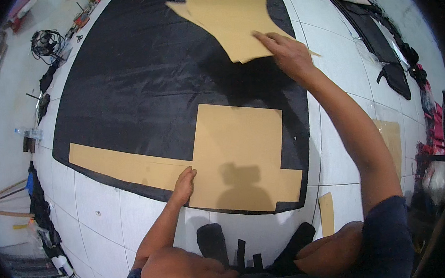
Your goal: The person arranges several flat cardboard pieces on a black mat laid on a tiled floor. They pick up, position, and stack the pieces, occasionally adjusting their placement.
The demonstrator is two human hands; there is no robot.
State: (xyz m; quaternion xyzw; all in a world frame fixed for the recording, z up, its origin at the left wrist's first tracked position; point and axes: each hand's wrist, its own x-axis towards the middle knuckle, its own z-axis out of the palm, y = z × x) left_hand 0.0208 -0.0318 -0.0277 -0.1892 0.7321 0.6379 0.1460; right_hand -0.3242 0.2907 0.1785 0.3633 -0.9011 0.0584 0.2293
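Observation:
My right hand (291,54) holds large tan paper pattern pieces (229,17) with curved edges, raised over the far part of the black fabric (125,78). At least two sheets overlap there, and the fingers are slightly blurred. At the near edge of the fabric, my left hand (185,185) has its fingers together on the right end of a long, tapering paper strip (126,165). Its fingertips meet the left edge of a squarish pattern piece (241,143), which lies flat with a tab at its lower right. My head's shadow falls on this piece.
White floor tiles (336,146) surround the fabric. A small tan piece (327,214) lies near my right knee, and a plastic-wrapped tan sheet (389,140) is farther right. Coiled black cable (47,44) and tools line the left wall; black bags (375,35) lie along the right.

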